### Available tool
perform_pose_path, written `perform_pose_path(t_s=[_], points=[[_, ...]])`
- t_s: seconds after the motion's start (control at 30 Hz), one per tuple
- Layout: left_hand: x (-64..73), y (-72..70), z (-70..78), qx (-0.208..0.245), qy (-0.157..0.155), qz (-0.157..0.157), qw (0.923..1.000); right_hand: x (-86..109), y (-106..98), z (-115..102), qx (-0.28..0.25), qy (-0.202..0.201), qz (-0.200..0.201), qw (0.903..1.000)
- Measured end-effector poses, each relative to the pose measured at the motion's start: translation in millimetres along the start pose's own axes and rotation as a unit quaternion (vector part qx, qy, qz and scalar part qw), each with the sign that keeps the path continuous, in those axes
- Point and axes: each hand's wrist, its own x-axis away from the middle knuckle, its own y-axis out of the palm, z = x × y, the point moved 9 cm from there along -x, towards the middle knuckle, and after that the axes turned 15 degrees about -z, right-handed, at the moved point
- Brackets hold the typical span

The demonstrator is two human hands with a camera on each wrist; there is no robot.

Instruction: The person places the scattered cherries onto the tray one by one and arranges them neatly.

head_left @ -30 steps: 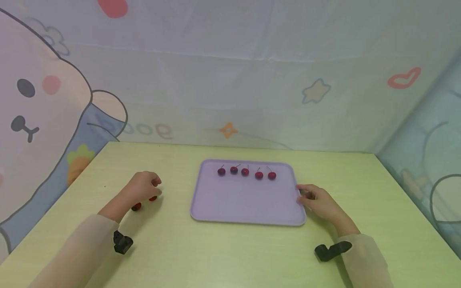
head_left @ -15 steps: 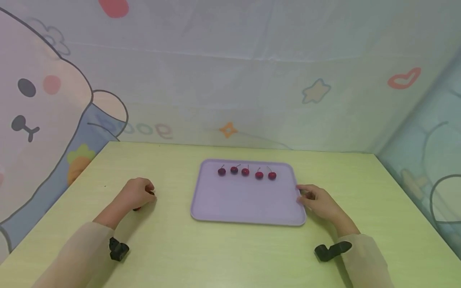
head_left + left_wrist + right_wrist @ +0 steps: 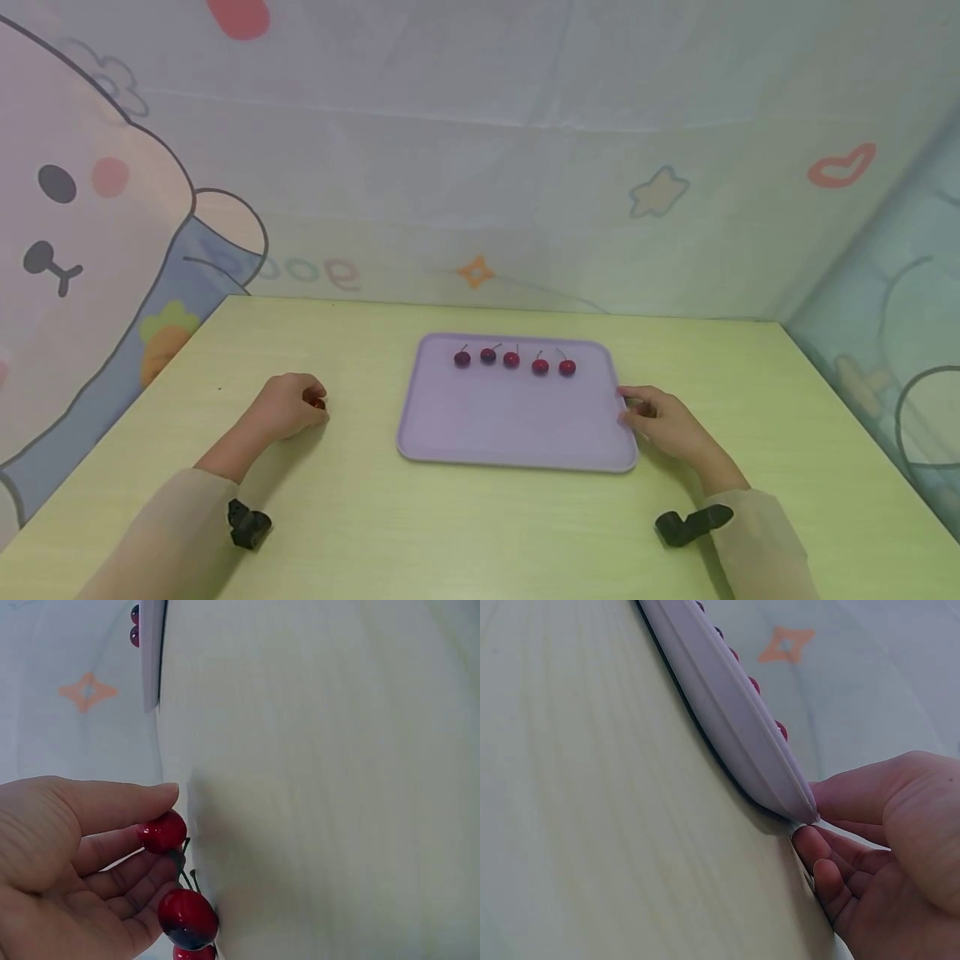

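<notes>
At the left of the table, my left hand (image 3: 288, 406) pinches a red cherry (image 3: 162, 832) between thumb and fingers; its green stem shows in the left wrist view. Two more cherries lie just beside the fingers, one of them a dark-tipped cherry (image 3: 187, 919); the head view hides them behind the hand. A lilac tray (image 3: 516, 421) lies flat mid-table, with a row of several stemmed cherries (image 3: 512, 359) along its far side. My right hand (image 3: 663, 421) holds the tray's right rim, the thumb on the edge and the other fingers curled beneath it.
The pale yellow table (image 3: 450, 533) ends at a printed cloth backdrop (image 3: 487, 183) behind and at the sides. A small black wrist camera (image 3: 249, 525) is on the left sleeve, another black camera (image 3: 692, 525) on the right.
My left hand has come slightly back and lower, and its thumb and fingers have closed on a cherry. My right hand and the tray have stayed in place.
</notes>
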Motion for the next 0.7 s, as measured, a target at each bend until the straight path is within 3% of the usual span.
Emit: perform_pose_path(t_s=[0.27, 0.7], points=[[3.8, -3.9, 6.2, 0.029, 0.015, 0.002, 0.9995, 1.6, 0.1, -2.8, 0.002, 0.0, -0.001, 1.0], [0.9, -7.7, 8.5, 0.035, 0.025, 0.019, 0.9989, 1.6, 0.7, -2.9, 0.005, 0.0, 0.001, 1.0]])
